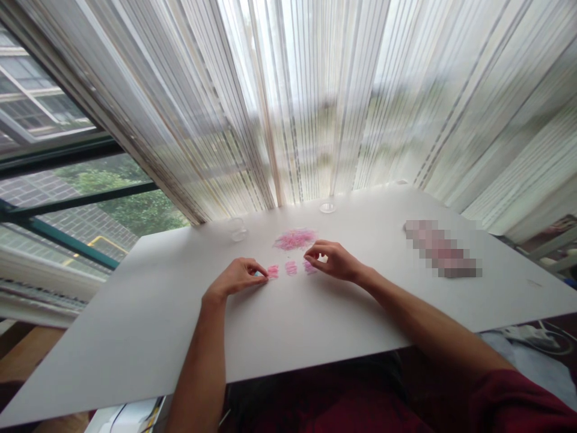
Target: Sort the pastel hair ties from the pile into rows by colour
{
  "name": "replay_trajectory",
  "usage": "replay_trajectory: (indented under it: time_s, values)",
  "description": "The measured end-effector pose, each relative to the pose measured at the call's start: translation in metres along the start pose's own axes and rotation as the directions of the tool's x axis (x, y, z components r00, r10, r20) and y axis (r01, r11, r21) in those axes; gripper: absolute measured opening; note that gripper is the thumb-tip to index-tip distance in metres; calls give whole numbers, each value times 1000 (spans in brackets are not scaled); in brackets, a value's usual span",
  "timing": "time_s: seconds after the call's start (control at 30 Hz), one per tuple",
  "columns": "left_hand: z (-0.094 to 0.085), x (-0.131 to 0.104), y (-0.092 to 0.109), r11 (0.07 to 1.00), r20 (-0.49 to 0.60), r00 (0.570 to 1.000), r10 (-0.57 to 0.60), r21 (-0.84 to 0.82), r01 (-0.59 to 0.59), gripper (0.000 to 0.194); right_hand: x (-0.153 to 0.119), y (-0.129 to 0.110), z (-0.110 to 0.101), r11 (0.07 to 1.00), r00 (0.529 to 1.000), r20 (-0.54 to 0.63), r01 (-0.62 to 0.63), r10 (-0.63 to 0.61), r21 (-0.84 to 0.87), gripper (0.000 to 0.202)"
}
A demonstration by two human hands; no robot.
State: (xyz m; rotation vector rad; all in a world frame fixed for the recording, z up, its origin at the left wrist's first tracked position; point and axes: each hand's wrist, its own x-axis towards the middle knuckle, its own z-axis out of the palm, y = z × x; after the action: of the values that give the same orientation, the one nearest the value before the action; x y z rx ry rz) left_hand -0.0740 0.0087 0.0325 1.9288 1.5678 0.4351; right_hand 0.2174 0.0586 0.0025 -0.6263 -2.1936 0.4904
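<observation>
A loose heap of thin pink and purple pieces, perhaps small bands or strands, lies in the middle of the white table. In front of it are three small clusters in a row: a red-pink one, a pink one and a purple one. My left hand is pinched at the left edge of the red-pink cluster, with a bit of blue showing by its fingers. Over the purple cluster, my right hand has thumb and forefinger together; anything between them is too small to name.
Toward the back edge stand a clear round container and a small clear dish or lid. A pixelated pinkish object lies at the right. Sheer striped curtains hang behind the table, with a window at the left.
</observation>
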Motion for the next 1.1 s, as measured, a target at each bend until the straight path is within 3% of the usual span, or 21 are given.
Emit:
replay_trajectory:
  time_s: [0.23,0.57,0.87,1.1]
  values:
    - [1,0,1,1000,-2,1000,14,28,-14,31,-1,4,1,1000,1000,-5,6,-6,5,13]
    - [15,7,6,998,-102,993,58,40,-54,49,2,11,-7,999,997,-71,-42,42,3,17]
    - [15,8,2,997,-94,993,72,-7,-73,47,2,42,-19,967,937,-253,-255,241,-22,21]
    - [14,6,6,999,-26,998,48,-21,-49,46,2,57,-18,937,897,-286,-349,338,11,26]
